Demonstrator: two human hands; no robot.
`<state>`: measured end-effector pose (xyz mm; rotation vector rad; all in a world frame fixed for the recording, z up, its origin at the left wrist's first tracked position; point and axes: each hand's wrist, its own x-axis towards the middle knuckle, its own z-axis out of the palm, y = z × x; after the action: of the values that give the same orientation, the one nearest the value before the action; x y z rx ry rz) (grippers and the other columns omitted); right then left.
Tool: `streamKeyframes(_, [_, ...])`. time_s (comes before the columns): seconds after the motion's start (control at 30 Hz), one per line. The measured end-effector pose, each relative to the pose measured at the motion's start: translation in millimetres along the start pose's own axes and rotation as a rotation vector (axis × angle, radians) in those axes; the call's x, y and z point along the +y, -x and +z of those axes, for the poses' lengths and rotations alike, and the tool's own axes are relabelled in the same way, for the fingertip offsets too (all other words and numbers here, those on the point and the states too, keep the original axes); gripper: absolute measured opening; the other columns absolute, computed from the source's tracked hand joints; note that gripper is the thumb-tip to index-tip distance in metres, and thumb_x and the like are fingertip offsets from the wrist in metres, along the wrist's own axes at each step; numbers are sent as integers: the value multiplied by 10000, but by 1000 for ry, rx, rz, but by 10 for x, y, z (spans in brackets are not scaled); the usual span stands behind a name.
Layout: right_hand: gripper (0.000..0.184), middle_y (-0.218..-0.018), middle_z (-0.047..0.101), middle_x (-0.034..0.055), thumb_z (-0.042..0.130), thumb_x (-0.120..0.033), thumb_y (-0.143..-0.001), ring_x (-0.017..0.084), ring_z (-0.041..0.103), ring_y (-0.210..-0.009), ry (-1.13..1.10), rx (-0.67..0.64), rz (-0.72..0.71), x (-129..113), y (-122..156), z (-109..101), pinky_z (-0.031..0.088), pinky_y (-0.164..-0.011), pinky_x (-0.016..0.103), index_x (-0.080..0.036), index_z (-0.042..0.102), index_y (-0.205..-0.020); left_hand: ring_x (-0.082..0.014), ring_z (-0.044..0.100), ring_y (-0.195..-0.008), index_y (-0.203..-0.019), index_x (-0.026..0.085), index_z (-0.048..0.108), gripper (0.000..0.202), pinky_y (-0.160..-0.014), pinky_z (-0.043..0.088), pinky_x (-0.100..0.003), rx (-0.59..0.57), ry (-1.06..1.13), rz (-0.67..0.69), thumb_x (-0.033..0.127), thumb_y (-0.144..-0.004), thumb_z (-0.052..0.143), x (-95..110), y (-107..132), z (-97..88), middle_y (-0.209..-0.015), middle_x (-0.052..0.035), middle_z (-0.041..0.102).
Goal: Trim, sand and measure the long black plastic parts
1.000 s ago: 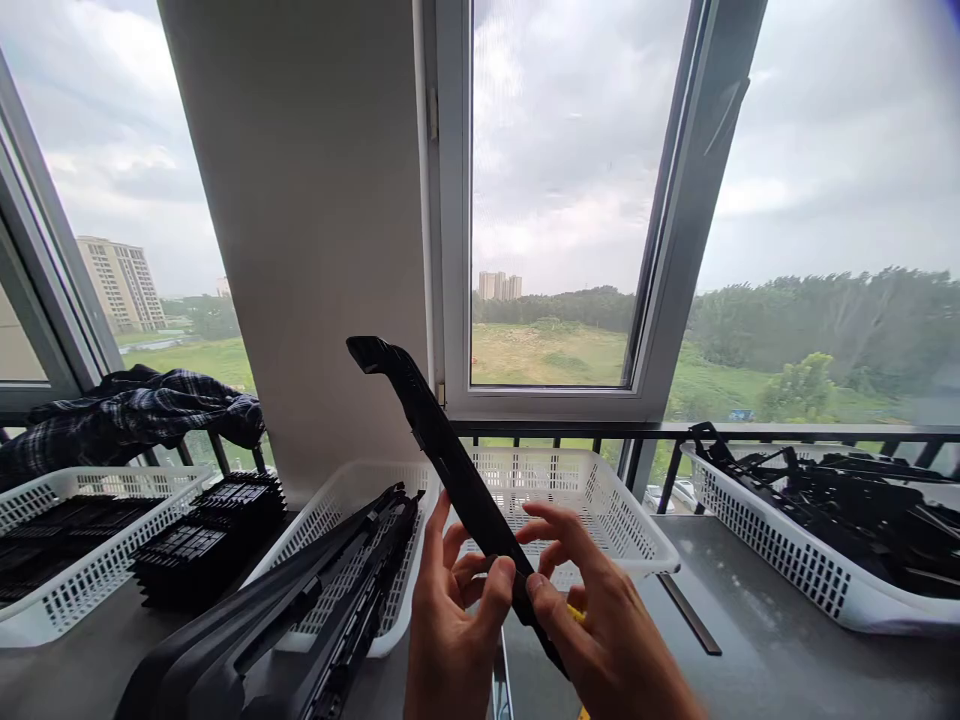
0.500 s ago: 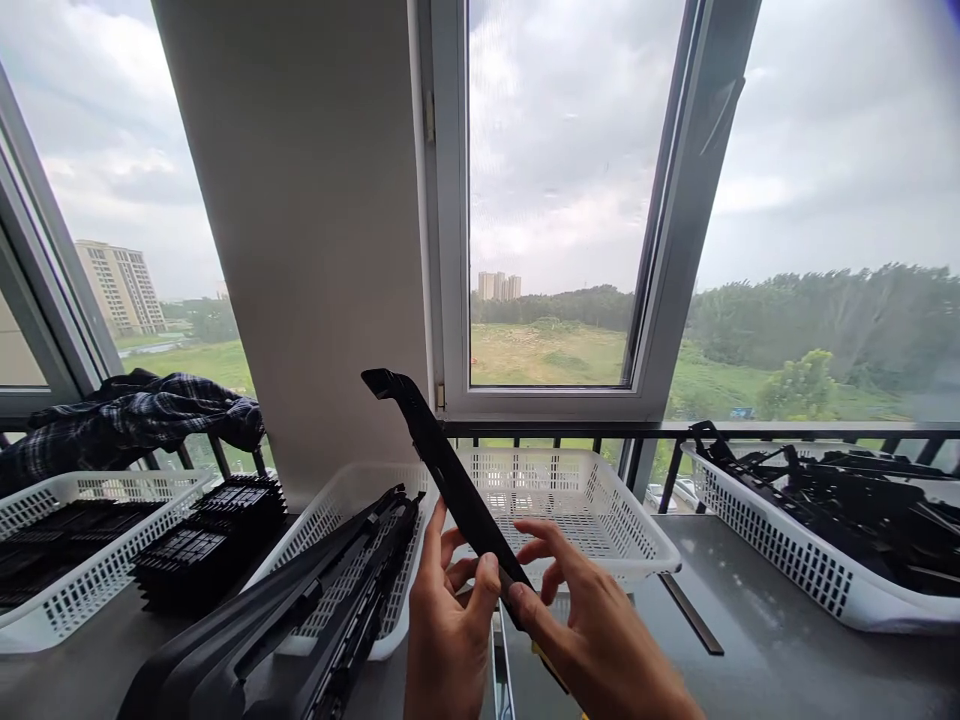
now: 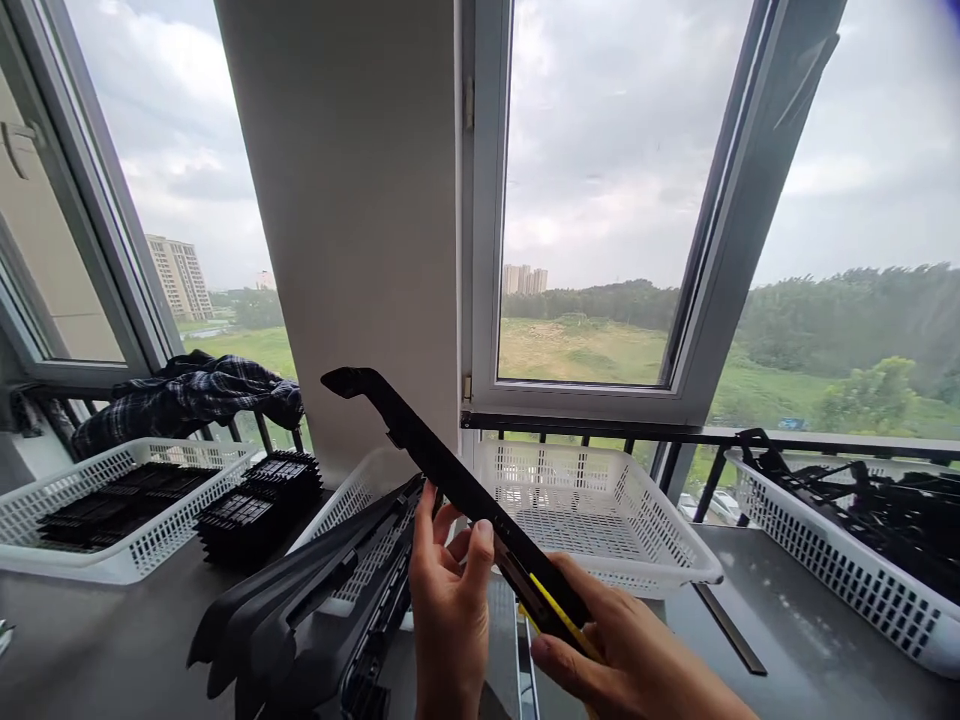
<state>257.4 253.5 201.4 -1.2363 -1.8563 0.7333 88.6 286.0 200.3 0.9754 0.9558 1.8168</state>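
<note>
Strip (image 3: 450, 485) tilted lower; both hands (image 3: 450, 600) gripping near end.

Overcast windows (image 3: 592, 200) around a pale pillar (image 3: 360, 200).

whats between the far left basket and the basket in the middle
In the head view, a loose stack of black parts sits on the table between the left basket and the middle basket.

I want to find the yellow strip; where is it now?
In the head view the yellow strip is low and just right of centre, lying along the long black part where the right hand grips it, in front of the empty white basket.
</note>
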Motion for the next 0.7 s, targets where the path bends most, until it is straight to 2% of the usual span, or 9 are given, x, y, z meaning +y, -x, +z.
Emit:
streamKeyframes(0.07, [414,-809,724,-6,730,-569,-930,183,661,-709,-101,-91,29,-50,-5,-30,534,-665,256,-229,758,-1164,-285,814,-1048,-1676,238,410,938,-877,680,-375,-43,49,-21,536,-898,842,42,11,-16,-1361,-159,738])
streamKeyframes(0.17, [423,-768,661,-20,667,-603,-975,159,579,-657,-194,-72,68,-153,-9,-101,490,-611,245,-229,744,-1157,-308,765,-1238,-1687,244,405,880,-1029,640,-405,-125,157,-124,545,-957,793,106,58,-21,-1419,-154,736])
streamKeyframes(0.27, [488,-770,632,-21,659,-627,-983,153,536,-645,-211,-60,99,-235,-3,-147,462,-579,241,-220,729,-1243,-323,726,-1307,-1553,207,600,673,-1088,610,-424,-236,238,-203,518,-982,774,154,112,10,-1401,-155,756])
streamKeyframes(0.33, [509,-768,610,-23,658,-634,-981,152,521,-647,-221,-44,117,-263,1,-151,448,-571,242,-215,726,-1261,-332,716,-1315,-1429,199,706,546,-1126,582,-447,-330,257,-200,507,-984,781,173,131,36,-1391,-154,762])
streamKeyframes(0.4, [505,-775,612,-23,652,-637,-981,151,518,-655,-226,-31,127,-276,6,-142,446,-588,247,-215,730,-1245,-330,719,-1302,-1353,205,747,494,-1149,558,-457,-369,257,-180,520,-975,797,184,129,53,-1359,-143,774])
streamKeyframes(0.6, [592,-695,599,-47,638,-698,-976,156,527,-643,-100,-83,213,-311,38,-184,422,-604,247,-225,682,-1330,-305,676,-1333,-1425,236,707,506,-1135,535,-408,-245,172,-70,530,-1015,744,232,51,0,-1380,-114,754])
streamKeyframes(0.7, [514,-735,644,-27,660,-690,-974,158,554,-675,-32,-81,217,-312,60,-262,439,-615,235,-233,736,-1195,-299,672,-1309,-1419,255,722,509,-1082,551,-384,-132,150,-43,553,-1008,737,263,19,-55,-1358,-94,760])
